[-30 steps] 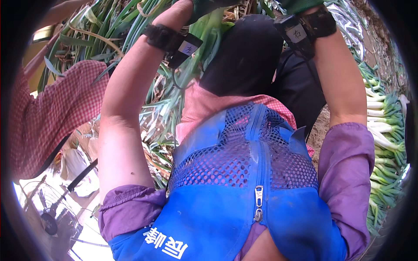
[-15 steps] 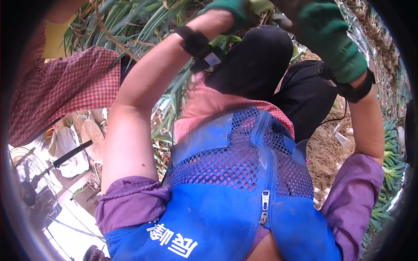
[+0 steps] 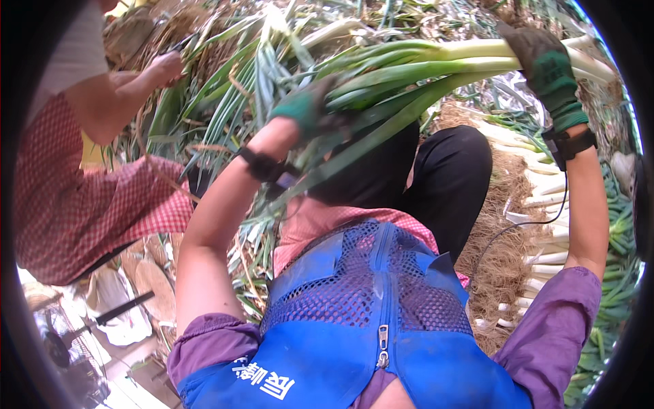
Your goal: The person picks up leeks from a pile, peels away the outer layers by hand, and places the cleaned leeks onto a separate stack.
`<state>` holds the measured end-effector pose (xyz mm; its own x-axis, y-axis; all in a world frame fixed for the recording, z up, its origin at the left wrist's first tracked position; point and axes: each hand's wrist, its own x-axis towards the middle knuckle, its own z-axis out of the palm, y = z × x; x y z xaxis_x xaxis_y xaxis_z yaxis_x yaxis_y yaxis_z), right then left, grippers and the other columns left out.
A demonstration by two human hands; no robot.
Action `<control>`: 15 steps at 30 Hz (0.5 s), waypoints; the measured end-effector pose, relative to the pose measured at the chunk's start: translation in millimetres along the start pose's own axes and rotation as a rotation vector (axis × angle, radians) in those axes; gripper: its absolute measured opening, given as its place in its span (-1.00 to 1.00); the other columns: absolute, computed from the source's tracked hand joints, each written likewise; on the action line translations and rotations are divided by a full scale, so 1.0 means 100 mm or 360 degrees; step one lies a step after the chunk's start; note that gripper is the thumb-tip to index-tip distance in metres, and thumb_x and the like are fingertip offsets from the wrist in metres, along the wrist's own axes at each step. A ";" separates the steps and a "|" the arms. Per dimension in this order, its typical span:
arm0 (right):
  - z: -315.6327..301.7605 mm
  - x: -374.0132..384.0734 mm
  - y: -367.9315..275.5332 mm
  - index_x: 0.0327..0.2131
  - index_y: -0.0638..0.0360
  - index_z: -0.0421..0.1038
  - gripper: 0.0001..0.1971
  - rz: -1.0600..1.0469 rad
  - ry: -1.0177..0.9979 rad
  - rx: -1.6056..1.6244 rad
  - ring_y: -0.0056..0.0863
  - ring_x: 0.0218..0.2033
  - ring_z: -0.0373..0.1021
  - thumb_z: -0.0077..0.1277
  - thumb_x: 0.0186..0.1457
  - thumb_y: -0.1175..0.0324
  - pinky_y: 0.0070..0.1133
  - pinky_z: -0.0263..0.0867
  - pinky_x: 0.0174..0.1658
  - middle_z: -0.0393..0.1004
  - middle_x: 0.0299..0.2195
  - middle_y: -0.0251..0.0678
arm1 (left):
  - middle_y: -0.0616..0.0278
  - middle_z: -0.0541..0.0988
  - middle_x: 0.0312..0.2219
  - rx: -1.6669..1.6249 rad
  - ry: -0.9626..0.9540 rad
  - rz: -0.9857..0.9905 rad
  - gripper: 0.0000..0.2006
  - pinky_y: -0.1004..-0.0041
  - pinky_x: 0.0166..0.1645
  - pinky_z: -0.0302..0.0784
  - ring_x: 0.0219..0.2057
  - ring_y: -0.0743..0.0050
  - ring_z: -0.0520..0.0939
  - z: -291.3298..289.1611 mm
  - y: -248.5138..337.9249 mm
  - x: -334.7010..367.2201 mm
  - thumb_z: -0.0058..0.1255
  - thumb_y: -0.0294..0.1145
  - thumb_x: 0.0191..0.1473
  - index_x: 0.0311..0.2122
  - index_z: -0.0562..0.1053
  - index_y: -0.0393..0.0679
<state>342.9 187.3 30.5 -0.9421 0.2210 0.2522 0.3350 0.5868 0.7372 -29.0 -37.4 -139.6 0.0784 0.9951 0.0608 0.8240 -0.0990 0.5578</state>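
Note:
A bunch of long green onions (image 3: pixel 436 58) stretches across the upper middle, white stalks to the right and green leaves to the left. My right hand (image 3: pixel 545 65), in a dirty green glove, is closed around the white stalks close to their root end. At the leaf side is my left hand (image 3: pixel 308 109), gloved the same way. It touches the leaves, but motion smears its fingers, so their grip is unclear. Some loose leaves hang below it over my dark trouser leg (image 3: pixel 375 170).
Rows of green onions with white stalks (image 3: pixel 548 238) and matted roots (image 3: pixel 494 266) lie on the right. Leaf heaps (image 3: pixel 231 102) cover the upper left. Beside them sits another person in checked red cloth (image 3: pixel 122 204), a hand (image 3: pixel 163 68) near the leaves. A fan (image 3: pixel 65 341) stands lower left.
The bunch of green onions has come into full view. My left hand has moved down and left, my right hand slightly right. The other person's forearm and hand now show at upper left.

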 end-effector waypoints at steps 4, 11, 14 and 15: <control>0.04 -0.59 0.67 0.06 -0.02 0.30 -0.47 0.0083 0.0080 -0.0320 -0.23 -0.06 0.36 0.03 -0.08 0.45 -0.34 0.26 0.06 0.40 -0.12 -0.23 | -0.22 0.47 -0.07 0.0270 -0.0664 -0.0331 -0.27 0.19 0.05 0.40 -0.04 -0.13 0.50 0.30 -1.07 -0.35 0.15 0.07 -0.09 0.15 0.26 -0.11; -0.54 -1.28 0.81 0.10 -0.13 0.26 -0.47 0.0473 -0.0189 -0.0812 -0.34 -0.13 0.33 -0.08 -0.01 0.43 -0.39 0.30 -0.08 0.34 -0.17 -0.34 | -0.07 0.49 -0.05 0.0112 -0.0157 -0.0185 -0.41 0.22 0.06 0.38 0.00 -0.04 0.49 0.26 -0.62 0.00 0.10 0.02 -0.03 0.05 0.38 -0.13; -0.82 -1.41 0.75 0.05 -0.18 0.31 -0.55 0.0539 -0.0200 -0.0793 -0.47 -0.20 0.35 -0.09 0.04 0.40 -0.47 0.32 -0.12 0.37 -0.25 -0.45 | 0.01 0.55 -0.17 0.0074 0.0359 0.0162 -0.63 0.22 -0.10 0.46 -0.16 0.00 0.56 0.07 -0.12 0.40 0.06 -0.10 0.05 -0.11 0.47 -0.12; -0.90 -1.42 0.70 0.01 -0.15 0.33 -0.59 0.0591 -0.0176 -0.0747 -0.47 -0.24 0.38 -0.08 0.04 0.40 -0.48 0.34 -0.14 0.39 -0.30 -0.44 | 0.03 0.55 -0.20 0.0003 0.0470 0.0283 -0.65 0.21 -0.14 0.46 -0.19 0.00 0.57 -0.02 0.09 0.51 0.05 -0.10 0.06 -0.14 0.48 -0.12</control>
<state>499.3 127.0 103.1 -0.7481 0.4396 0.4971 0.5747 0.0547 0.8165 -18.5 12.5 -130.1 0.0550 0.9174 0.3942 0.8131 -0.2703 0.5156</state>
